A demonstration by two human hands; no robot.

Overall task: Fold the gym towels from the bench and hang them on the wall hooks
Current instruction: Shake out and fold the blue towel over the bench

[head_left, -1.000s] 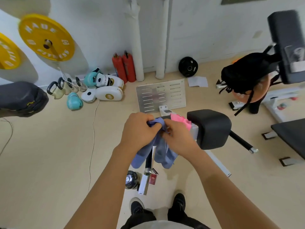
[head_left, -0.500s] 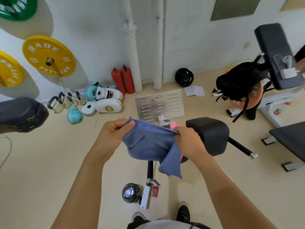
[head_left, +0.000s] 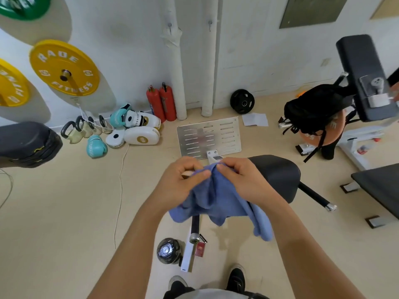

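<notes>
- The soft blue cloth towel (head_left: 218,197) hangs bunched in mid-air in front of the person, just before the black padded bench seat (head_left: 278,175), its loose lower corners drooping down toward the floor.
- The left hand (head_left: 183,180) pinches the towel's top edge between thumb and curled fingers, on the side away from the seat.
- The right hand (head_left: 241,180) grasps the same top edge with its fingers curled round the cloth, nearer the seat; the two hands sit close together, nearly touching.
- Two small metal wall hooks (head_left: 170,25) sit high on the white wall, well beyond the seat, above two white wrapped pipes (head_left: 179,67).
- A slotted silver metal plate (head_left: 208,138) lies on the beige floor just beyond the seat.
- Two red fire extinguishers (head_left: 162,103) stand against the wall, beyond the plate and left of the seat.
- Teal and white boxing gloves and pads (head_left: 131,128) lie further left of the seat, beside a row of pale kettlebells (head_left: 83,128).
- A yellow round weight plate (head_left: 64,67) is mounted on the wall, far left of the seat.
- A small black weight plate (head_left: 242,101) leans on the wall beyond the seat.
- A black backpack (head_left: 315,108) rests to the right of the seat.
- A dark round bottle top (head_left: 168,250) stands on the floor nearer the person than the seat, close to the black shoes (head_left: 236,278).
</notes>
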